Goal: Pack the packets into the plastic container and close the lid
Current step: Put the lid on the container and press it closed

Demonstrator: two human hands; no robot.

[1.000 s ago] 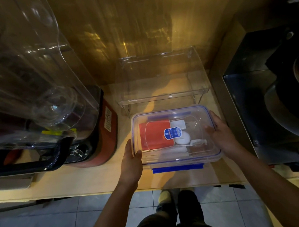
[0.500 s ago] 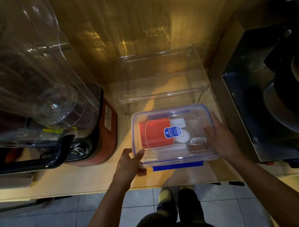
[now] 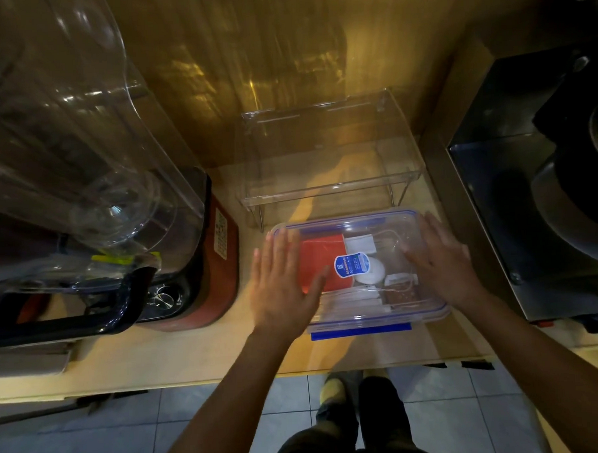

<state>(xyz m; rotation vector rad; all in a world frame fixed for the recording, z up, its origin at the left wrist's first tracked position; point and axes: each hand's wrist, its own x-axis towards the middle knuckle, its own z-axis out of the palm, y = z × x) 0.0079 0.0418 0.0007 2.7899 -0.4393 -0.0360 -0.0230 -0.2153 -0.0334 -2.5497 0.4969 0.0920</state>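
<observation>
The plastic container (image 3: 361, 275) sits on the wooden counter (image 3: 180, 354) with its clear lid (image 3: 387, 232) on top, directly under both palms. The left hand (image 3: 279, 288) lies flat and spread over the lid's near-left corner, fingers straight, gripping nothing; the right hand (image 3: 443, 264) rests open and flat on the lid's right side, fingers fanned toward the far edge. Between the two hands, through the lid, a red packet (image 3: 321, 256) shows just beside the left thumb, with white packets (image 3: 358, 244) and a round white item (image 3: 371, 272) next to it. A blue oval sticker (image 3: 350, 265) sits on the lid between the hands; its print is too small to read. A blue clip (image 3: 360, 330) runs along the container's near edge, below both wrists. Beyond the fingertips stands a clear plastic rack (image 3: 328, 146) against the wooden back wall. Left of the left hand is a red blender base (image 3: 206, 264) with a dial (image 3: 163, 298) and a white label (image 3: 221, 235) whose writing is illegible, under a large clear jar (image 3: 64, 134). Right of the right hand stands a dark metal appliance (image 3: 535, 188).
</observation>
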